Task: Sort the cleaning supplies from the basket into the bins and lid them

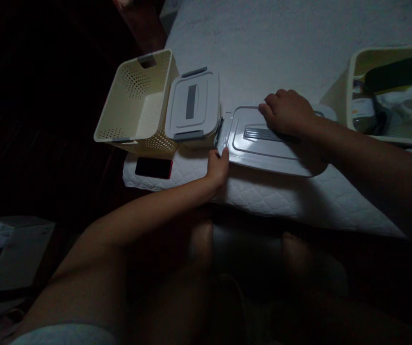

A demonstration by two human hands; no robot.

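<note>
A long storage box lid (242, 120), light grey with a darker grey handle strip, lies in front of me on the white quilted bedding. My left hand (218, 167) is closed at its near left corner, thumb on top and the other fingers partly hidden. Across the lid reaches my right hand (288, 112), its fingers bent over the far edge. A dark latch (219, 130) shows at the lid's left end, just beyond my left hand. The box under the lid is mostly hidden.
Left of the lid stands a smaller lidded box (192, 103) with grey latches, beside a perforated cream basket (136, 105). A phone (154, 168) lies near the bed's edge. At right, a cream bin (350, 96) holds assorted items. A pale box (22, 249) sits at lower left.
</note>
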